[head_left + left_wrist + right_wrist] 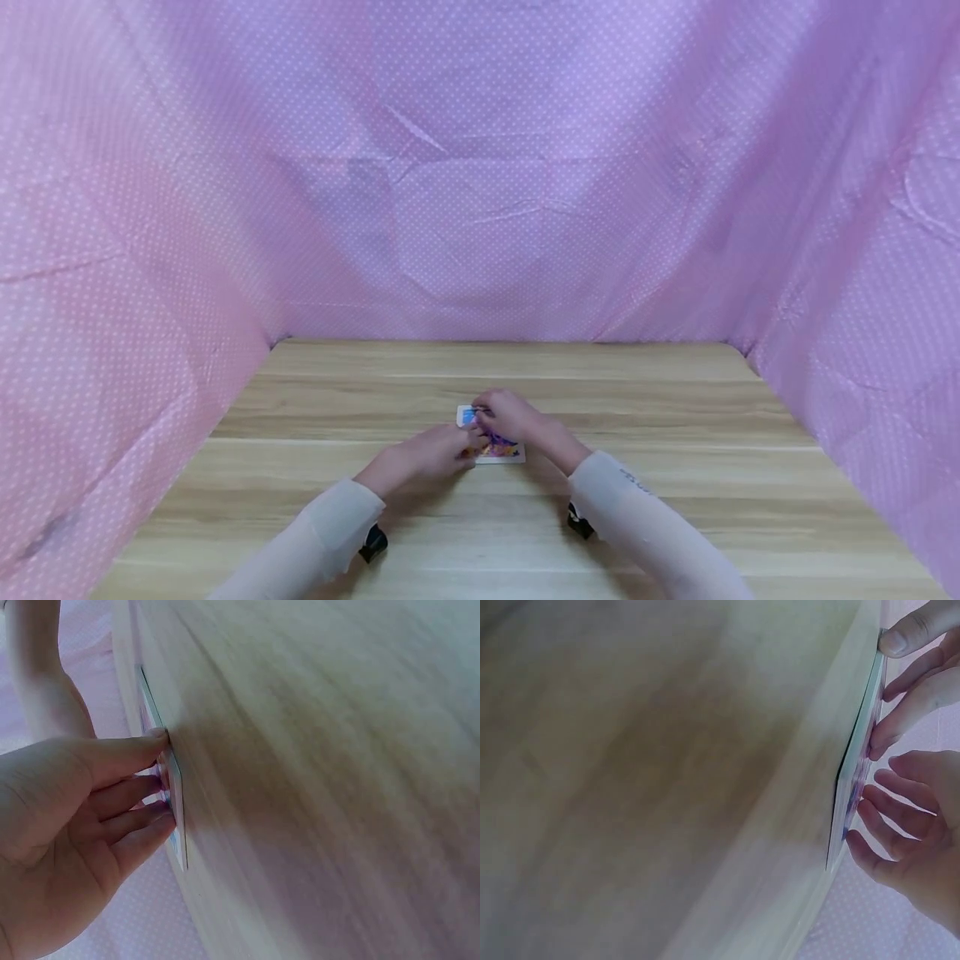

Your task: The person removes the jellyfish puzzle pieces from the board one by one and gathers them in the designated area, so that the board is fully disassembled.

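A small flat board (510, 458) with a colourful picture and a white border lies on the wooden table in front of the person. My left hand (438, 450) holds its near left part: in the left wrist view the thumb (127, 756) touches the near edge while bent fingers (146, 840) reach onto the picture side. From the right, my right hand (512, 415) reaches over the upper part of the picture. The right wrist view has its loosely bent fingers (889, 814) touching the board's face, thumb raised apart. Both hands cover much of the picture.
The wooden table (637, 517) spreads out on every side of the hands. Pink dotted cloth (495, 250) walls it in at the back, left and right. Dark wrist devices (372, 543) hang beneath both light sleeves (330, 533).
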### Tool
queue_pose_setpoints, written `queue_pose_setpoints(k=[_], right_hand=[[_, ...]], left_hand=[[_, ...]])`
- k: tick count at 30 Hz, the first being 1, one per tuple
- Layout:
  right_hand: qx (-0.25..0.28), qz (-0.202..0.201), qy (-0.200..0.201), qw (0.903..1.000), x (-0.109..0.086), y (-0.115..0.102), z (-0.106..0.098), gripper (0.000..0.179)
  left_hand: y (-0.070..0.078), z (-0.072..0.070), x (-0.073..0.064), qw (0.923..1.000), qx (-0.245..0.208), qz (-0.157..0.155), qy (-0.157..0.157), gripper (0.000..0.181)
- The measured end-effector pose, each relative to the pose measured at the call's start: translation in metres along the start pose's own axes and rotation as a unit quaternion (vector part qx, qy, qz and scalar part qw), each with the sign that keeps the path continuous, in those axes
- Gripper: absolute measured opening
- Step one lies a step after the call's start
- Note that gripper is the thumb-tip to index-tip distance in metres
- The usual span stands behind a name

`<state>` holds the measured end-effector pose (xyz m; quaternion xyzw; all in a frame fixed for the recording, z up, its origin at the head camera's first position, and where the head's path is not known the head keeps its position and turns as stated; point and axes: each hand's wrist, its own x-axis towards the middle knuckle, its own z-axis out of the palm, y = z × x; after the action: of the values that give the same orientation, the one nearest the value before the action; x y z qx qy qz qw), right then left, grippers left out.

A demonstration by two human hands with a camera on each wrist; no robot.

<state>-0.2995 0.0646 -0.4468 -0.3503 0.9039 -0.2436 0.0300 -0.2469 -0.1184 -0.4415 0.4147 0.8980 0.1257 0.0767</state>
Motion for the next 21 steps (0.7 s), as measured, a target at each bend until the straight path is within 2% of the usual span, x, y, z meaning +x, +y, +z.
queue_pose_setpoints(k=[4, 10, 17, 21], right_hand=[[-0.019, -0.015, 0.014, 0.9996, 0.003, -0.001, 0.004, 0.023], [-0.015, -0.024, 0.038, 0.9989, 0.007, -0.002, 0.008, 0.017], [0.027, 0.037, 0.034, 0.9984, 0.015, -0.004, 0.014, 0.013], [0.05, 0.08, 0.027, 0.9952, 0.017, -0.004, 0.018, 0.015]], left_hand=[[-0.001, 0.0, -0.002, 0.9999, -0.006, 0.011, 0.011, 0.013], [0.0, -0.001, -0.002, 0.9989, -0.033, 0.025, 0.024, 0.007], [0.002, -0.001, -0.003, 0.9977, -0.015, 0.052, 0.042, 0.012], [0.001, 0.001, -0.004, 0.9975, -0.022, 0.051, 0.043, 0.011]])
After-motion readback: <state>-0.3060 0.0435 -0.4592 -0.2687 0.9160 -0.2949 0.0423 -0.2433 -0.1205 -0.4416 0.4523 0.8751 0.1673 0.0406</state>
